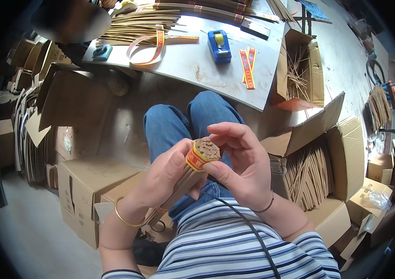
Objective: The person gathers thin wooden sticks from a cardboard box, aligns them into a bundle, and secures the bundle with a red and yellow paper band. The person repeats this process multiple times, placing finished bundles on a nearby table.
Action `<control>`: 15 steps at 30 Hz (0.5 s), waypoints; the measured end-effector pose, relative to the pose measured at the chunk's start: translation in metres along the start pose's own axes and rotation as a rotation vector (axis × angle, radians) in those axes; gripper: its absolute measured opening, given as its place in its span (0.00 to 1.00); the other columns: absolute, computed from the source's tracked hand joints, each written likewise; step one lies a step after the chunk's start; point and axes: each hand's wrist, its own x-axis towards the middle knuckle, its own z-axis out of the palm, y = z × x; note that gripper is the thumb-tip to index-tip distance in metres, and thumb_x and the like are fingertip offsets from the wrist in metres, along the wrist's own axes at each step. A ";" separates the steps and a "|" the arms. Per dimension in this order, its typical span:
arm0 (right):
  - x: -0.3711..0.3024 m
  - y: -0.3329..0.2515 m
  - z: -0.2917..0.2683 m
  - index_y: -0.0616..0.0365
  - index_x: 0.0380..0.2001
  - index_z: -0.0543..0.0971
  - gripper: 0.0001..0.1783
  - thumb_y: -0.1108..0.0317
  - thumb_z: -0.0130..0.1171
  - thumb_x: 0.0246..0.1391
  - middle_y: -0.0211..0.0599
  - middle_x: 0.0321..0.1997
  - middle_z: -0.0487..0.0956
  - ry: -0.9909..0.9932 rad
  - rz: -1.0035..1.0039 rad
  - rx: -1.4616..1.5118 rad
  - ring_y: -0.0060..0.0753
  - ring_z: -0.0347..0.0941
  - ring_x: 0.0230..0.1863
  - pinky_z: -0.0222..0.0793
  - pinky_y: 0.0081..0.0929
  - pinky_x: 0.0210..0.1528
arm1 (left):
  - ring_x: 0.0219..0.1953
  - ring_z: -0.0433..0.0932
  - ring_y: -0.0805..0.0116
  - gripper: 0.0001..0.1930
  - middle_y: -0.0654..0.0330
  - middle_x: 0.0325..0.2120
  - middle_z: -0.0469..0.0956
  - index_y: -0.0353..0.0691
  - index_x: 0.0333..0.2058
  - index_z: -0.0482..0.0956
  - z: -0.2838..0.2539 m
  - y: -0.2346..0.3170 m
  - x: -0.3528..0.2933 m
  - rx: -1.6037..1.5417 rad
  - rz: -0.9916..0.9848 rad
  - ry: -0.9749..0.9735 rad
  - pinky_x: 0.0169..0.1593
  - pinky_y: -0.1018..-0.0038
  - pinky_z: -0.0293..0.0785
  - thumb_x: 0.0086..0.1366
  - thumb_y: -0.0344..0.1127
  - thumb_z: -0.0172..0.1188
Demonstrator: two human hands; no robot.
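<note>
Stick bundle [206,149] lies over the lap [162,123], off the near edge of the table [178,74], in the left hand's [167,174] grip; right hand [244,165], its hold unclear, thumbs the paper band [196,160], which uneven pressure could skew.

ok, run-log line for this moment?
left hand: holding brown-stick bundle | right hand: thumb against red-yellow label band | label band: around bundle's end | blue tape dispenser: on table
</note>
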 end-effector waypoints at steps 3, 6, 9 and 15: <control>0.005 0.010 0.001 0.59 0.55 0.65 0.30 0.73 0.66 0.51 0.33 0.46 0.74 0.083 -0.032 0.001 0.23 0.71 0.48 0.65 0.21 0.46 | 0.26 0.72 0.79 0.32 0.59 0.32 0.75 0.38 0.62 0.55 0.012 -0.004 0.012 0.106 0.296 0.122 0.30 0.82 0.71 0.69 0.54 0.49; 0.014 0.012 0.005 0.58 0.55 0.65 0.29 0.74 0.65 0.51 0.34 0.45 0.74 0.109 0.003 0.003 0.23 0.71 0.46 0.66 0.21 0.45 | 0.27 0.70 0.80 0.26 0.61 0.32 0.74 0.45 0.62 0.60 -0.002 -0.002 0.017 0.186 0.296 0.067 0.29 0.84 0.68 0.71 0.50 0.48; 0.024 0.014 0.001 0.58 0.54 0.65 0.27 0.74 0.64 0.52 0.36 0.45 0.75 0.083 0.046 0.060 0.23 0.72 0.45 0.67 0.21 0.45 | 0.28 0.69 0.80 0.24 0.63 0.34 0.71 0.41 0.61 0.62 -0.004 0.001 0.025 0.013 0.287 0.068 0.27 0.86 0.67 0.72 0.47 0.47; 0.035 0.020 -0.002 0.60 0.50 0.70 0.19 0.74 0.60 0.56 0.38 0.47 0.75 0.092 -0.004 -0.028 0.24 0.73 0.47 0.70 0.22 0.46 | 0.28 0.68 0.81 0.21 0.63 0.34 0.70 0.40 0.60 0.62 -0.015 0.002 0.035 -0.205 0.168 0.059 0.26 0.87 0.66 0.74 0.43 0.44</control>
